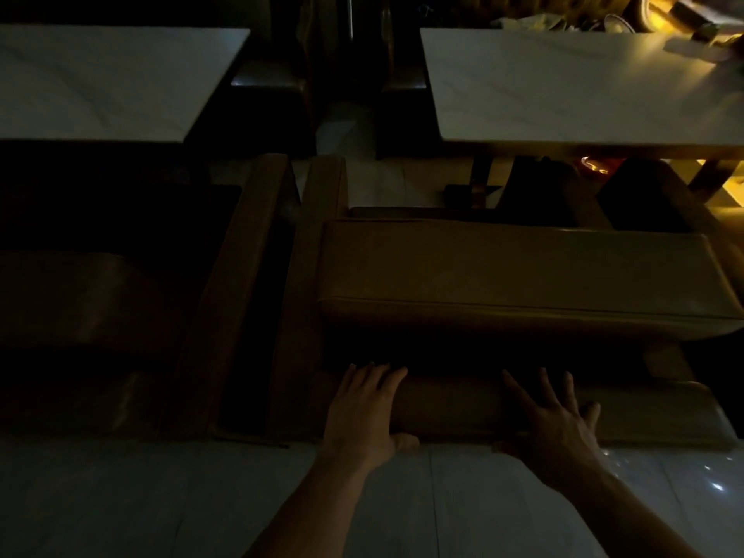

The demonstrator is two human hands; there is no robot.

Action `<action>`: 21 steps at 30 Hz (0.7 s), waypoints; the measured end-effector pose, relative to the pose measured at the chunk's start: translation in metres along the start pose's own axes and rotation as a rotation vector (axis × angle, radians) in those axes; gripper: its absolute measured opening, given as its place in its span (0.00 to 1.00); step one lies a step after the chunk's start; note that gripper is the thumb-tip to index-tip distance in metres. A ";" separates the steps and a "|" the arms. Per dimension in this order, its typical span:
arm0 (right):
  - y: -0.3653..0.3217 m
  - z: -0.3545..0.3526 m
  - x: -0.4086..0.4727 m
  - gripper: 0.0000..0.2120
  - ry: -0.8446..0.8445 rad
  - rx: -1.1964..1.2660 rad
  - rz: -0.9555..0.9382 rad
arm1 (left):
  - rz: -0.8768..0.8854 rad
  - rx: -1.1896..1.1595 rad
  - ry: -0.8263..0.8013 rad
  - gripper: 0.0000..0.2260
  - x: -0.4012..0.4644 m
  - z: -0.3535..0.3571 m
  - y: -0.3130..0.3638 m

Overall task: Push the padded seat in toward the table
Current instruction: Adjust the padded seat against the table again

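Bracing on the padded seat (523, 275), you're at the start of the push: both palms lie flat on its near backrest top (463, 412). Left hand (364, 408) has fingers loosely spread over the top, thumb hooked on the near edge. Right hand (553, 416) is splayed wide, gripping nothing. The seat sits just short of the right-hand table (563, 94). Next: lean in, push evenly forward.

- My left hand (368, 408) lies flat, palm down, fingers together, thumb hooked under.
- My right hand (555, 420) lies flat, fingers splayed wide.
- Both my forearms are bare, reaching forward.
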State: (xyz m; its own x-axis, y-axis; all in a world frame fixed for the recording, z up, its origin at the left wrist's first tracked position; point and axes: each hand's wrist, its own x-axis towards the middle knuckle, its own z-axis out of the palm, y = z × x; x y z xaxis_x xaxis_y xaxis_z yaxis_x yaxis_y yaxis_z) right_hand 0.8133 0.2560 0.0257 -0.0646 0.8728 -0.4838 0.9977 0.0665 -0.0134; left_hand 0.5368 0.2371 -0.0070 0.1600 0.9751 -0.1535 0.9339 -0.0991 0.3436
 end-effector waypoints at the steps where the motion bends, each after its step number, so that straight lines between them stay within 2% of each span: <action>1: 0.000 0.001 -0.001 0.53 0.005 0.004 -0.004 | 0.006 0.012 -0.005 0.45 -0.001 -0.001 0.001; 8: -0.006 0.001 -0.007 0.53 0.020 0.032 0.008 | -0.030 0.049 -0.100 0.47 -0.003 -0.008 0.010; 21: -0.032 -0.028 -0.065 0.48 0.138 0.151 -0.064 | -0.053 -0.001 -0.036 0.43 -0.058 -0.071 0.028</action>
State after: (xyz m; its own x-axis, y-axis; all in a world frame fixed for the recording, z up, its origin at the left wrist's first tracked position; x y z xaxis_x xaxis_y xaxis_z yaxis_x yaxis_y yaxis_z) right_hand 0.7851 0.2113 0.0823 -0.1201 0.9276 -0.3537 0.9824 0.0598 -0.1767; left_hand 0.5313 0.1917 0.0779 0.1218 0.9713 -0.2042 0.9409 -0.0475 0.3353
